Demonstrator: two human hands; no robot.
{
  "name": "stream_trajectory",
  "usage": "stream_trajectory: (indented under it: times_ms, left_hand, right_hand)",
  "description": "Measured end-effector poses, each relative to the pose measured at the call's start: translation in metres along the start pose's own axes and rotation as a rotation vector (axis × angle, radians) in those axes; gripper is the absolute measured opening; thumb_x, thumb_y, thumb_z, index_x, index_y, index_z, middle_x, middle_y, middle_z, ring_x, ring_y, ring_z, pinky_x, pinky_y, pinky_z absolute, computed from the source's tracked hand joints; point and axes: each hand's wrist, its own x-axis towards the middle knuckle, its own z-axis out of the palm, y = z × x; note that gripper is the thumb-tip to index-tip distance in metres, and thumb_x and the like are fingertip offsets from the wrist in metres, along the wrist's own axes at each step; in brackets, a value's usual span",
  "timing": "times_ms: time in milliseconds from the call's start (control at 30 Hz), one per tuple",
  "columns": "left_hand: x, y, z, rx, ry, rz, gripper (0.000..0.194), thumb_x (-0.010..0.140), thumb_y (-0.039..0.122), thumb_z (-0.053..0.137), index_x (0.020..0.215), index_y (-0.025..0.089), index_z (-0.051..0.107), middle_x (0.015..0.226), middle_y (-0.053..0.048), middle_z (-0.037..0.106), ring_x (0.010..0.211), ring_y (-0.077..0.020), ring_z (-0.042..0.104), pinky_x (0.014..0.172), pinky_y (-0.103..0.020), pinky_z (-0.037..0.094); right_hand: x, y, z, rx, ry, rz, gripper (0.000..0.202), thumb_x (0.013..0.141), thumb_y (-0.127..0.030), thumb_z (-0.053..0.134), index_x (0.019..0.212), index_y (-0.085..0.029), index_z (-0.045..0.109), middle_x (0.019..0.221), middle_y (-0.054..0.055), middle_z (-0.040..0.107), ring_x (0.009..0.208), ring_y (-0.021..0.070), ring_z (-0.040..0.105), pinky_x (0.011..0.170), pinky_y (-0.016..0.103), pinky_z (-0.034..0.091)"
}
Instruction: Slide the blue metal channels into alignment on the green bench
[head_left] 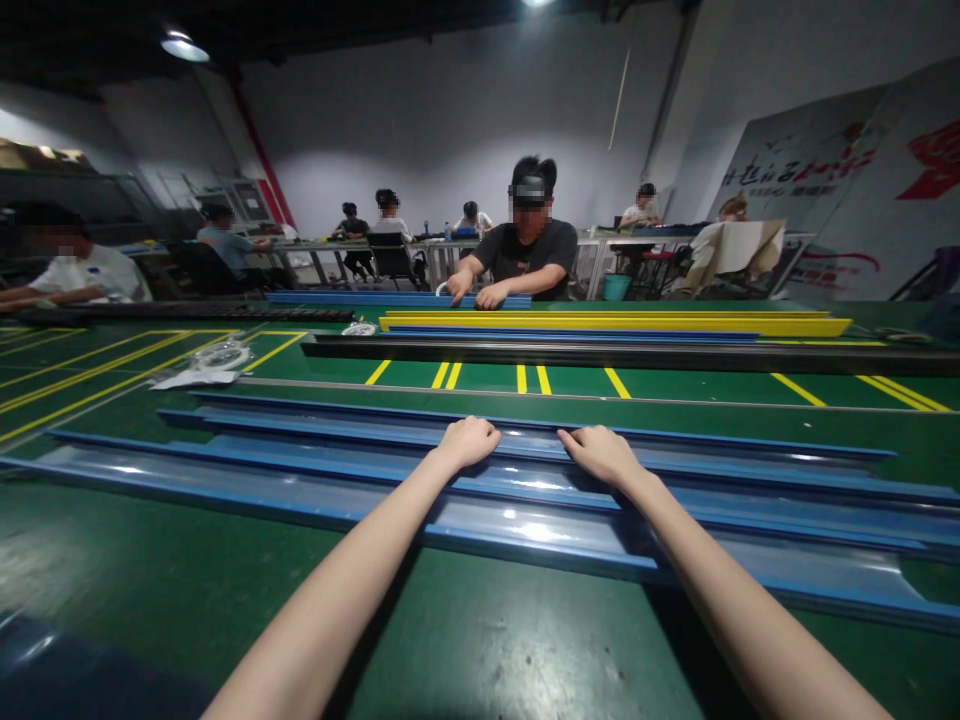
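Note:
Several long blue channel strips with glossy inner faces lie side by side across the green table. My left hand [466, 442] is at the farthest blue channel strip [529, 441], its fingers curled over the strip and its thumb pointing right. On the same strip, farther right, my right hand [600, 455] also has curled fingers, with the thumb pointing left. A gap of bare strip shows between the two hands. My forearms cross above the nearest blue channel strip [525, 517]. The fingertips of both hands are hidden behind the strip's edge.
Beyond the strips lie a long black rail [600, 352] and a yellow strip [615, 323]. Bagged coiled material [221, 355] sits at the left. Across the table a co-worker [525, 245] handles another blue strip [345, 299]. Yellow lines mark the green tabletop [480, 640].

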Motion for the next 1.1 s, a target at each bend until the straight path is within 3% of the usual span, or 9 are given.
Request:
stream_trajectory:
  times_ms: [300,567,767,1100]
  left_hand:
    - [0.008,0.003,-0.013,-0.005,0.077,-0.051,0.041,0.078,0.031,0.029,0.079,0.018,0.068,0.084,-0.012,0.067,0.083,-0.0246,0.061,0.067,-0.03,0.044]
    - [0.004,0.006,-0.049,-0.026,0.205,-0.068,0.041,0.079,0.032,0.032,0.079,0.016,0.069,0.082,-0.012,0.066,0.081,-0.0231,0.061,0.066,-0.028,0.043]
    - [-0.022,0.009,-0.076,-0.043,0.29,-0.067,0.041,0.078,0.034,0.032,0.072,0.016,0.069,0.079,-0.012,0.067,0.079,-0.024,0.061,0.063,-0.028,0.042]
    - [-0.086,0.03,-0.089,-0.002,0.378,-0.003,0.043,0.079,0.034,0.031,0.075,0.015,0.07,0.078,-0.012,0.067,0.076,-0.0226,0.061,0.064,-0.027,0.042]
  right_hand:
    - [0.005,-0.001,-0.015,-0.013,0.046,0.027,0.066,0.086,-0.048,0.012,0.074,-0.014,0.067,0.085,0.016,0.066,0.08,0.0247,0.061,0.064,0.031,0.041]
    - [-0.008,-0.014,-0.065,-0.135,0.184,0.084,0.061,0.086,-0.043,0.016,0.075,-0.014,0.069,0.086,0.016,0.065,0.08,0.0252,0.061,0.064,0.031,0.041]
    - [-0.046,-0.031,-0.095,-0.227,0.287,0.057,0.06,0.086,-0.043,0.018,0.075,-0.013,0.069,0.08,0.016,0.066,0.079,0.0248,0.062,0.065,0.031,0.041]
    - [-0.123,-0.042,-0.104,-0.253,0.4,0.124,0.059,0.085,-0.045,0.02,0.069,-0.015,0.069,0.075,0.015,0.066,0.071,0.0247,0.062,0.06,0.031,0.04]
